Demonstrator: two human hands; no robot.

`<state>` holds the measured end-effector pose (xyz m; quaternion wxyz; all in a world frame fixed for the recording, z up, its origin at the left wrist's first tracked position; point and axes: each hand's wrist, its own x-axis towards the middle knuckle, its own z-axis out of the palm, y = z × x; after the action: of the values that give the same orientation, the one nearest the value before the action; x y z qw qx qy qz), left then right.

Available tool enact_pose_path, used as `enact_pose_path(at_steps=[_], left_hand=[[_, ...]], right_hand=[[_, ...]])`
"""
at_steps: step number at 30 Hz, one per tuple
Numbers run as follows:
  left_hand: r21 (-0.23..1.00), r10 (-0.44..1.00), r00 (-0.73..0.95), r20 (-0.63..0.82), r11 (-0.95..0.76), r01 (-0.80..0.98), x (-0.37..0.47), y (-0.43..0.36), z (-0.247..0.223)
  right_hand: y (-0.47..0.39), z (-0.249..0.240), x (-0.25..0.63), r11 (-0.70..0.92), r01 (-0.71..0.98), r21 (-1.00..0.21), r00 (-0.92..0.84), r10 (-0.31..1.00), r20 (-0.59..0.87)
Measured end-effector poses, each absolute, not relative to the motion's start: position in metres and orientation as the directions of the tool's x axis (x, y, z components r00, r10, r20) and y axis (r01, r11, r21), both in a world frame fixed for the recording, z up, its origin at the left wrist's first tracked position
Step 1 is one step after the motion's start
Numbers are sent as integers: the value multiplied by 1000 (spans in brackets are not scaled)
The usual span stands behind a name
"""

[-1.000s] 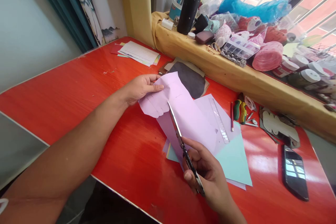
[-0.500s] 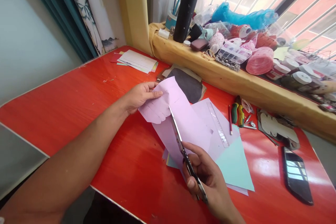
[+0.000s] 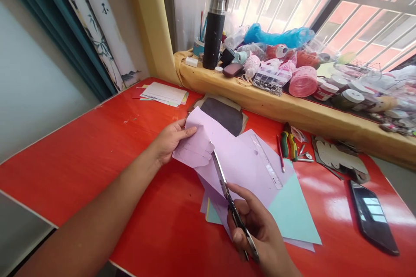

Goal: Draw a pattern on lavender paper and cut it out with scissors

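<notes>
Scissors (image 3: 227,192) gripped in closed right hand (image 3: 260,229), handles hidden by fingers, blades slanting away up-left into lilac paper (image 3: 227,151) above red table (image 3: 97,147); left hand (image 3: 170,138) pinching paper's far edge.

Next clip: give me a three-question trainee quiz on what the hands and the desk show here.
1. True or false: the right hand holds metal scissors.
2. What does the left hand grip? A) clear plastic ruler B) lilac paper sheet C) black phone
3. Fill in: the red pencil lies on the ___ table.

Key: 1 true; 2 B; 3 red.
</notes>
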<state>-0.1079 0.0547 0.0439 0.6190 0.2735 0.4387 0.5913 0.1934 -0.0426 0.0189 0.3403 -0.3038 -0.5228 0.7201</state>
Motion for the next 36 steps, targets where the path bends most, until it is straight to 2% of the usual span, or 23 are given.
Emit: enact_pose_path(at_steps=[8, 20, 36], left_hand=[[828, 969, -78, -236, 158, -539, -105, 53, 49], [854, 965, -37, -260, 212, -475, -112, 45, 56], [810, 964, -71, -257, 174, -560, -86, 42, 45]], right_hand=[[-39, 31, 192, -234, -186, -954, -585, 807, -84], [-39, 31, 193, -236, -186, -954, -601, 795, -79], [-34, 32, 190, -191, -202, -960, -564, 825, -46]])
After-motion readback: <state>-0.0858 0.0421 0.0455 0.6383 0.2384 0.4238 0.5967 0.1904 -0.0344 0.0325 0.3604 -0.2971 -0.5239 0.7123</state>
